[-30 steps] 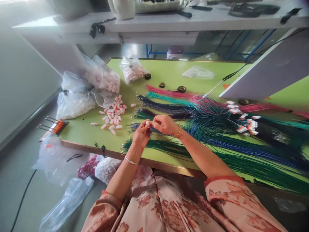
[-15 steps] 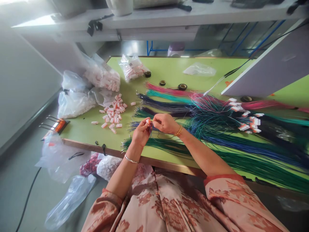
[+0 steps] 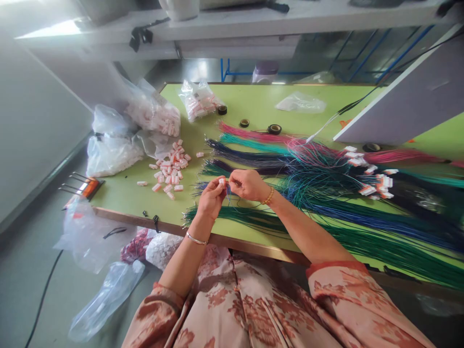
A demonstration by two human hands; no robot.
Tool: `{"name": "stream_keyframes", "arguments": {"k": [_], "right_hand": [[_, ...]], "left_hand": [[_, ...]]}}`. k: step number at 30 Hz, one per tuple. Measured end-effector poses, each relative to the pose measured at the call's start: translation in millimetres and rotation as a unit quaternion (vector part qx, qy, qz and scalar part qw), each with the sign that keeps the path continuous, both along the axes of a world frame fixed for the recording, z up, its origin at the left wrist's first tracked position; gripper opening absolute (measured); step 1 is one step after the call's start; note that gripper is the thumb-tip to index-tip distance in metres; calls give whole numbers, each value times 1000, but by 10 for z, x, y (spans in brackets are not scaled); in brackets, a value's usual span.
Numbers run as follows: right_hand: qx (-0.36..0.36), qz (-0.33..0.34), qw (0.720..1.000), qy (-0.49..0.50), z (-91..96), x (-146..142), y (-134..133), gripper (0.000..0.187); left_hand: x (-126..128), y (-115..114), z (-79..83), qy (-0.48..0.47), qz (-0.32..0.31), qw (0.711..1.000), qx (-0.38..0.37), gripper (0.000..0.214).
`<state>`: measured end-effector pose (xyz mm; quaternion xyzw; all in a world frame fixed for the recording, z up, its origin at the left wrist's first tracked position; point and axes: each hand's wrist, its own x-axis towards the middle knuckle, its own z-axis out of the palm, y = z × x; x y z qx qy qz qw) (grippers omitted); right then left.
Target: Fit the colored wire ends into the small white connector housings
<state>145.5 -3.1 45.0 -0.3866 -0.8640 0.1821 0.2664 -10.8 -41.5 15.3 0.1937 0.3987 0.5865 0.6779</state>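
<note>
My left hand (image 3: 213, 199) pinches a small white-and-orange connector housing (image 3: 222, 181) between thumb and fingertips. Right against it, my right hand (image 3: 248, 185) is closed in a pinch on a thin wire at the connector's end; the wire's tip is hidden by the fingers. A thin blue wire (image 3: 227, 197) hangs below the two hands. Under and behind them lie bundles of cut wire: blue, dark green (image 3: 250, 218), black (image 3: 246, 153), teal (image 3: 253, 144) and pink (image 3: 250, 133). Left of my hands is a loose pile of similar connectors (image 3: 172, 166).
Plastic bags of connectors (image 3: 155, 113) stand at the table's back left. Tape rolls (image 3: 274, 129) lie behind the wires. Wired connectors (image 3: 377, 181) are bunched at the right. A slanted panel (image 3: 402, 96) rises at back right, and a pronged orange fixture (image 3: 87, 187) sits at the left edge.
The connector has turned slightly in my left fingers, showing more of its white side. My right hand stays close to it, almost unmoved.
</note>
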Motion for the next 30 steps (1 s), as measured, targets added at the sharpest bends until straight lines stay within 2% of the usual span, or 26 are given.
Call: {"name": "stream_keyframes", "arguments": {"k": [6, 13, 16, 20, 23, 25, 27, 28, 30], "right_hand": [[14, 10, 1000, -12, -79, -61, 25, 19], [-19, 30, 998, 44, -53, -12, 74, 16], [-11, 9, 1000, 20, -58, -17, 65, 15], [28, -41, 998, -30, -132, -66, 1, 17], [36, -47, 998, -15, -148, -37, -8, 18], [2, -23, 999, 27, -111, 33, 80, 19], [-39, -17, 996, 78, -57, 124, 280, 21], [-53, -31, 993, 97, -34, 167, 421, 22], [-55, -106, 988, 100, -22, 226, 751, 21]], "left_hand": [[51, -17, -23, 48, 19, 999, 18, 26], [54, 31, 85, 58, 35, 997, 23, 26], [80, 41, 100, 64, 31, 997, 15, 25], [159, 21, 87, 90, 59, 994, 16, 26], [176, 41, 86, 99, 47, 994, 19, 28], [148, 92, 82, 86, 26, 996, 19, 29], [98, 165, 60, 65, 15, 998, 19, 29], [72, 204, 41, 56, 12, 998, 19, 30], [27, 270, -7, 41, 2, 999, 15, 30]]}}
